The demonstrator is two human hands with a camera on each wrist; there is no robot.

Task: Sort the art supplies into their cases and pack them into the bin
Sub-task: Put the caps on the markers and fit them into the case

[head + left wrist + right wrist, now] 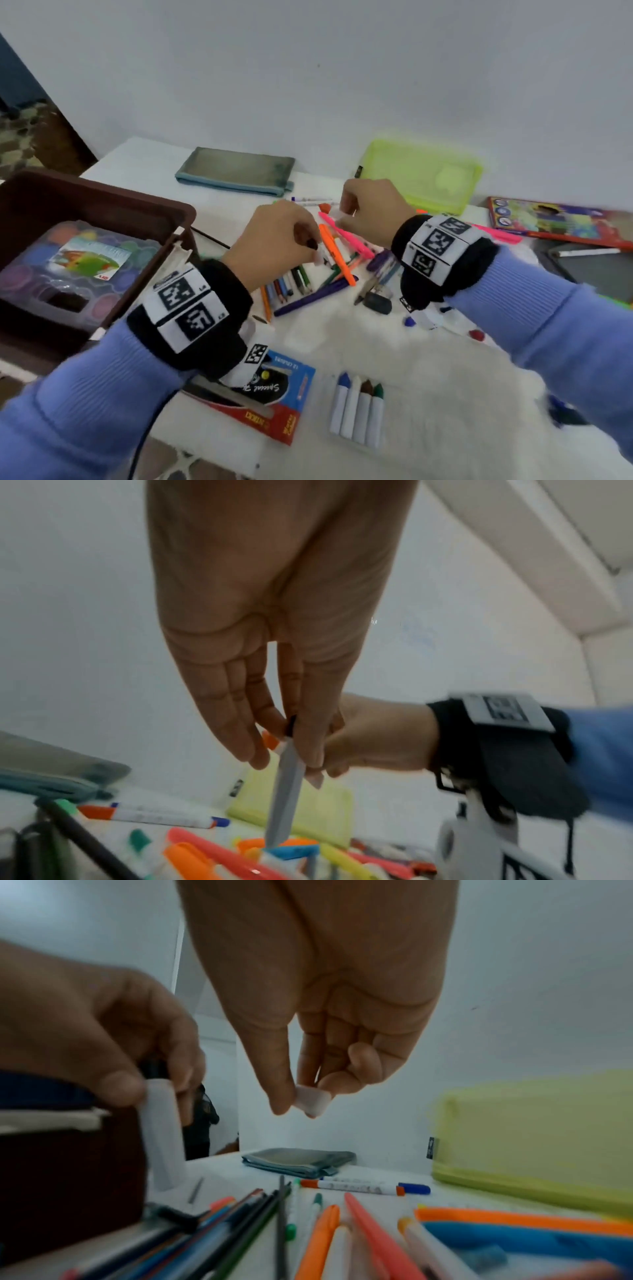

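Over a heap of pens and pencils (329, 270), my left hand (313, 246) pinches a white marker (287, 791) upright between thumb and fingers; its dark tip (154, 1066) points up. The marker's body (162, 1137) also shows at the left of the right wrist view. My right hand (342, 212) hovers just right of it, thumb and forefinger pinching a small white cap (313, 1099). Cap and marker are apart. The brown bin (102, 202) at the left holds a paint set (78, 263). A grey pouch (236, 171) and a green pouch (421, 171) lie at the back.
A blue and red crayon box (270, 404) and several paper-wrapped crayons (358, 411) lie near the front edge. A colourful flat box (558, 219) and a dark flat case (599, 270) sit at the right. A wall stands close behind the table.
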